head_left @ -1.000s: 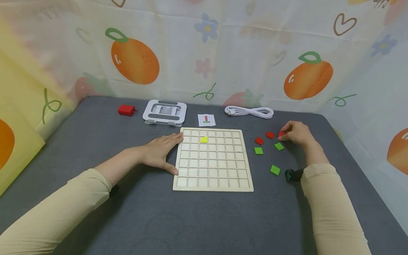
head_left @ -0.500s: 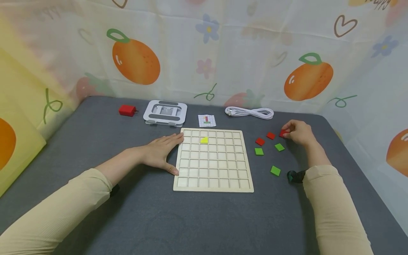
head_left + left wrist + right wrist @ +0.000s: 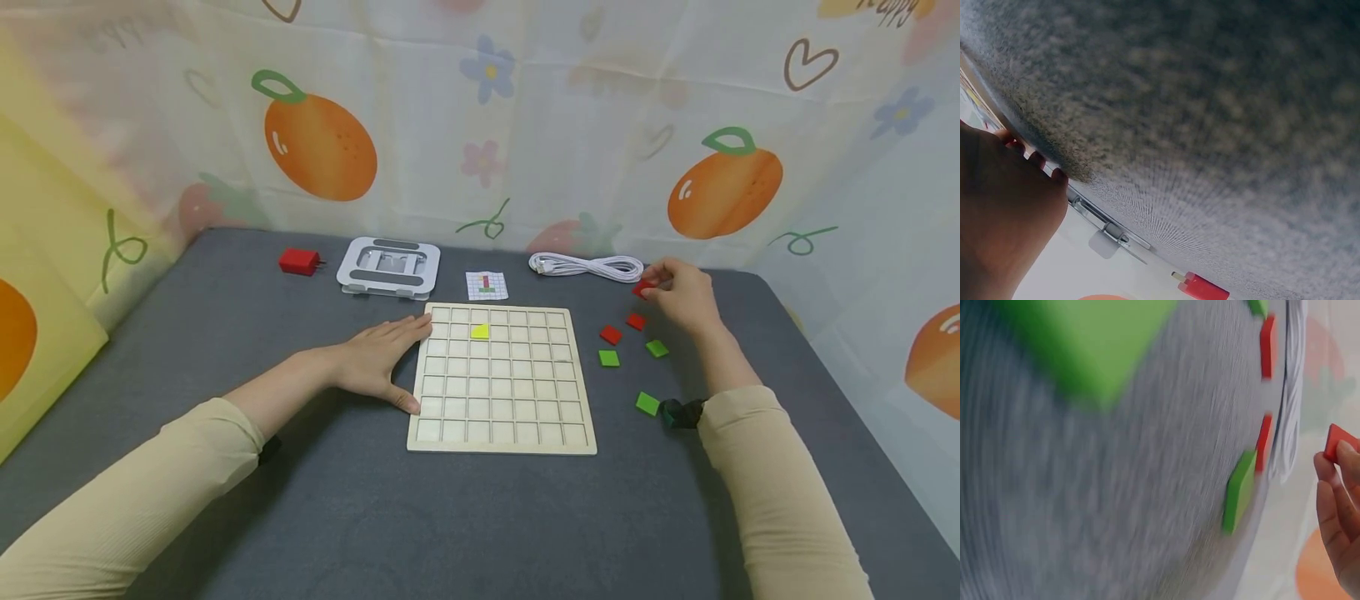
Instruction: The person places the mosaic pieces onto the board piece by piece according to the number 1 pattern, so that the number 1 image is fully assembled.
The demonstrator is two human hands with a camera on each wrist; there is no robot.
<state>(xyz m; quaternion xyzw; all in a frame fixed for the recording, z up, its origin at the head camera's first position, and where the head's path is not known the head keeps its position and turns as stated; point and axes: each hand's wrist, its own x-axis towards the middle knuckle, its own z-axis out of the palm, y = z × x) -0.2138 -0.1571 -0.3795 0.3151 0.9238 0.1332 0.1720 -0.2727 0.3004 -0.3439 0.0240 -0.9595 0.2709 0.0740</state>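
Note:
A pale wooden grid board lies mid-table with a yellow tile in one of its upper cells. My left hand rests against the board's left edge, fingers straight and thumb spread. Between thumb and fingertips my right hand pinches a red square tile, raised off the table near the cable. Below that hand lie two red tiles, the nearer-to-board red tile and another red tile. Three green tiles lie close by: one green tile, a second green tile and a third green tile.
Along the back of the table sit a red plug adapter, a grey-white folding stand, a small paper card with a coloured grid pattern and a coiled white cable. A patterned curtain hangs behind the table.
My right hand has lifted the red tile off the table and carried it left and away from me, toward the cable. My left hand has stayed at the board's edge.

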